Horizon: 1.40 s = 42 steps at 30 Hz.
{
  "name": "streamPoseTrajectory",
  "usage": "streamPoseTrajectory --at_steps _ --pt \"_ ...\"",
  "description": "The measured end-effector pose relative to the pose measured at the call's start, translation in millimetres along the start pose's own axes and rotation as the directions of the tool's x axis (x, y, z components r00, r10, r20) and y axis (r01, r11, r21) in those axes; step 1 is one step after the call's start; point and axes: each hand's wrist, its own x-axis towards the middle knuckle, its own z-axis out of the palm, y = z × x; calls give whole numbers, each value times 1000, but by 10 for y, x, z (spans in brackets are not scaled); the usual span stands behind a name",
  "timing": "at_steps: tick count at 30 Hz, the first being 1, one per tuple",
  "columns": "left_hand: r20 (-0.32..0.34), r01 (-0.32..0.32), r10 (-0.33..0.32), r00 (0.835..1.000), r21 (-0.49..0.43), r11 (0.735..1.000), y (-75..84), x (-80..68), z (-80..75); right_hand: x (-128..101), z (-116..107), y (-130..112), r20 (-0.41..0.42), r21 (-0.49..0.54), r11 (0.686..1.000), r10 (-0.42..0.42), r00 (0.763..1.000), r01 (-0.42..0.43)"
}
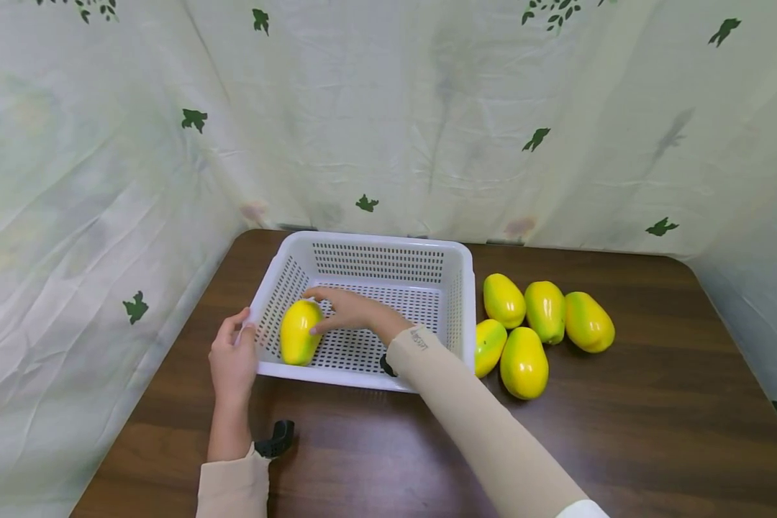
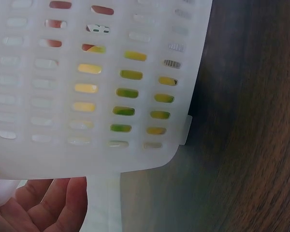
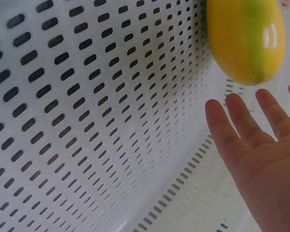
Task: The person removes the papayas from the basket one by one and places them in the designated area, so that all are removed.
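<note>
While the left hand point(image 1: 233, 360) grips the basket point(image 1: 369, 248) rim, the right hand point(image 1: 350, 311), fingers straight, should let the papaya point(image 1: 299, 332) settle gently.

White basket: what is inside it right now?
One yellow-green papaya lies in the white basket, by its left wall, with the right hand open beside it. The forearm covers part of the floor.

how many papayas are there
6: one in the basket by the right hand, papaya; five grouped on the table right of it. None seems hidden.
</note>
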Motion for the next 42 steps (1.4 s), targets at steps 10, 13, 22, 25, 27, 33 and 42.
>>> streamPoseTrajectory --at_steps 10,13,22,25,27,33,42 --pt "-39 -84 84 996 11 996 -812 484 155 68 45 -102 14 -46 996 82 997 -81" --pt "-26 -73 73 997 -3 997 -814 489 156 100 66 -114 20 -57 993 103 994 -101" --pt "8 -39 39 999 -9 999 -278 124 54 170 133 -130 73 -168 980 122 990 -108" --pt "14 -28 29 999 -43 999 -34 -19 10 178 144 -127 84 -148 982 132 988 -119" --pt "21 -38 39 999 -51 998 69 -82 -15 176 151 -128 90 -120 984 139 986 -128" --pt "20 -29 30 999 -31 999 80 -89 -8 139 148 -101 106 -65 987 152 983 -146" --pt "8 -3 3 1000 -33 999 151 -110 -17 65 66 -13 64 -21 992 124 990 -123"
